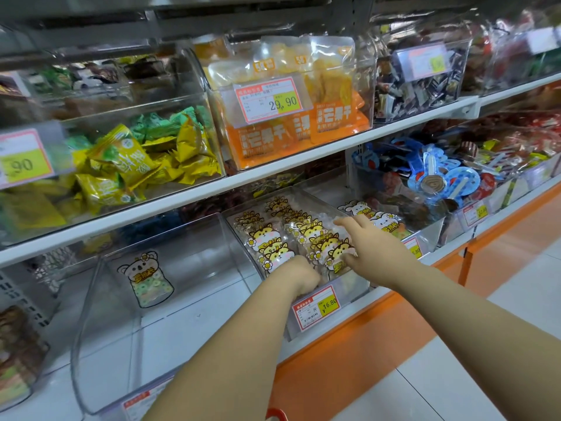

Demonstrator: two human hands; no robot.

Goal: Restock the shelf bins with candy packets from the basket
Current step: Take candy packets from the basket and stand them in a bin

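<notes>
Yellow candy packets (268, 237) — right hand (367, 250) atop, left hand (299, 273) seemingly gripping.

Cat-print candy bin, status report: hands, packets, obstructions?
Right hand open, flat on clear yellow cat-print candy packets. Left hand curled at front of clear plastic bin, grip hidden. Nothing blocking the bin opening.

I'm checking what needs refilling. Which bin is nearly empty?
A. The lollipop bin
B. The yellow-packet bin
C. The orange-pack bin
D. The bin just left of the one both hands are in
D: that bin holds only one koala packet.
</notes>
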